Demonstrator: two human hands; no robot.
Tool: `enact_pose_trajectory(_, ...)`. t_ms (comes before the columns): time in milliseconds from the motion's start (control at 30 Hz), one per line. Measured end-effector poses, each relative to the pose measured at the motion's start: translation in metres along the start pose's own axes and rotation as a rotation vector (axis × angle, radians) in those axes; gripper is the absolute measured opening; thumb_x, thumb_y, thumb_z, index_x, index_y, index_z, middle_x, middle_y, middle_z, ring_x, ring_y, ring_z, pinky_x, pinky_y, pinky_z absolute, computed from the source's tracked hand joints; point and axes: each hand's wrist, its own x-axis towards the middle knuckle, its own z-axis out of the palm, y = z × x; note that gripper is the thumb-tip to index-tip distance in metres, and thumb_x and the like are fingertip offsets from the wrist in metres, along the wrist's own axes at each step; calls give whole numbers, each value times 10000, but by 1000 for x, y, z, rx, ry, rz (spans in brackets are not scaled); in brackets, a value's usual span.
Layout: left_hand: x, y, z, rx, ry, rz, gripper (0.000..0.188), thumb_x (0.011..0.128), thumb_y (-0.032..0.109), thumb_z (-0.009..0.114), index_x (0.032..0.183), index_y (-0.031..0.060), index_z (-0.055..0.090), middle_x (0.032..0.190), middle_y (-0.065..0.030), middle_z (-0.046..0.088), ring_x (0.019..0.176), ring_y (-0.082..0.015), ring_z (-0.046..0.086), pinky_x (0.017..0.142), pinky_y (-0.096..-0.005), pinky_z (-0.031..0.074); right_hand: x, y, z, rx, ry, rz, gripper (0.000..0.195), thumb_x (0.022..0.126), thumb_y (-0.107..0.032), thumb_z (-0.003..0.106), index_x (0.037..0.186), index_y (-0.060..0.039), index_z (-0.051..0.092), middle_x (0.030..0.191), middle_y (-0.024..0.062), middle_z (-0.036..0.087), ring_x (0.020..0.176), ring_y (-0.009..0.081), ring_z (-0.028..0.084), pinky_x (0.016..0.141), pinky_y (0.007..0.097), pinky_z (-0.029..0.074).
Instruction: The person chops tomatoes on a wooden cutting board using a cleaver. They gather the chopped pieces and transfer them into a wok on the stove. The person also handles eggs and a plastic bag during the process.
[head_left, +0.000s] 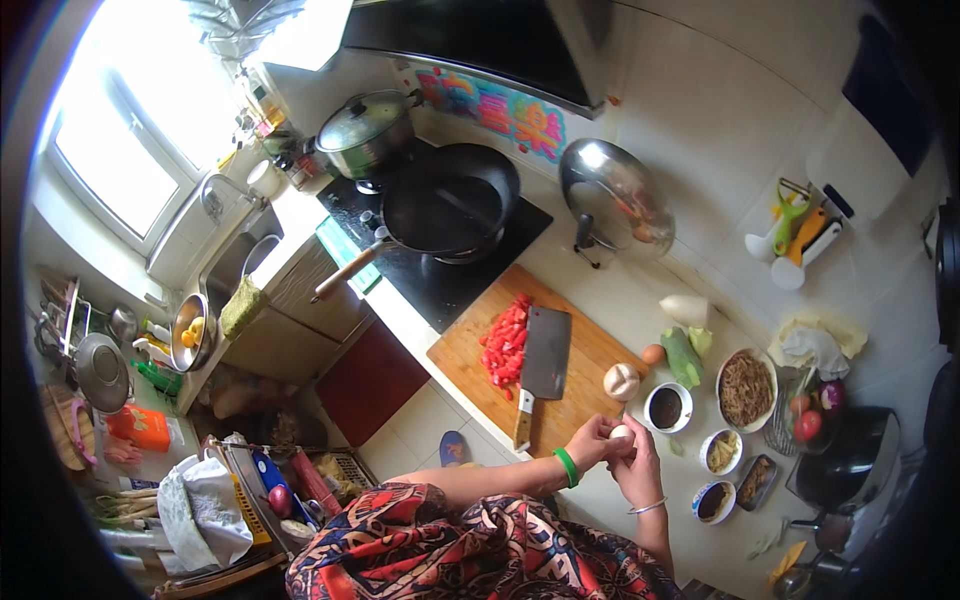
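Note:
My left hand (591, 447), with a green band at the wrist, meets my right hand (634, 463) at the lower right corner of the wooden cutting board (589, 330). The fingertips of both hands pinch a small white rounded piece (620, 433), perhaps garlic; fingers cover part of it. Just beyond them, a pale round bulb (622, 382), probably garlic, sits at the board's edge. Across the board lies a cleaver (546, 352), its handle towards me. Diced red pieces (504, 346), possibly tomato, are heaped along its blade.
Right of the board stand a bowl of dark liquid (666, 407), a bowl of brown shreds (746, 390), an egg (653, 354) and a cut green vegetable (681, 358). A wok (450, 206) rests on the black cooktop (427, 289), its wooden handle reaching over the counter edge.

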Motion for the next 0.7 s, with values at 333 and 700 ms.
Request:
enact_pose_trajectory(333,-79,69,-181,-71,-31,173,218,935,182,554,1088,52,467,929,-80,592,880,-215,639,790,-351,538,28,-75,160,461,-9,16,489,918,-31,577,1365,-19,380,1296,100,475,1156,177,496,994,307,416)
enact_pose_trajectory(700,-207,136,-351,-201,297,231,180,938,144,473,1062,36,545,950,-124,631,884,-250,641,811,-408,547,63,-166,338,918,-361,250,306,1000,-154,473,1286,-89,387,1035,92,525,784,187,616,684,325,550)
